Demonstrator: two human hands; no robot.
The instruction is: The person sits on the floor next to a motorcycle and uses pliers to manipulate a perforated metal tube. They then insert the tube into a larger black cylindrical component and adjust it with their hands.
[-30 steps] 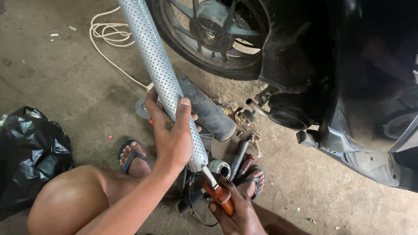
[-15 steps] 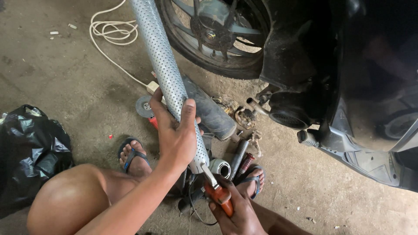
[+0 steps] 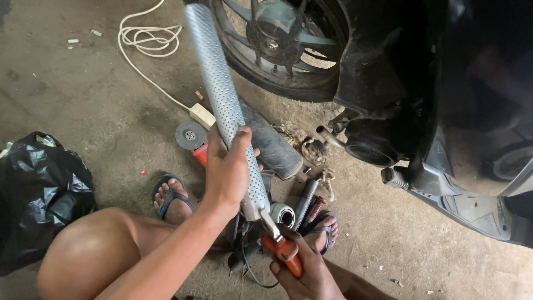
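My left hand [image 3: 227,172] grips a long perforated silver metal tube [image 3: 214,78] near its lower end; the tube slants up and to the left toward the wheel. My right hand [image 3: 308,275] holds an orange-handled tool [image 3: 284,253], pliers or a similar tool, whose metal jaws [image 3: 270,225] meet the tube's bottom end. Both of my feet in sandals [image 3: 171,195] rest on the concrete floor below the tube.
A motorcycle's rear wheel [image 3: 277,50] and black body [image 3: 444,100] fill the upper right. A dark muffler shell [image 3: 272,145], an angle grinder with disc [image 3: 190,136], small metal parts [image 3: 304,203] and a white cable with plug block [image 3: 150,39] lie on the floor. A black plastic bag [image 3: 39,189] sits left.
The tube's upper end has swung slightly to the right, toward the wheel. Both hands keep their grips in nearly the same place.
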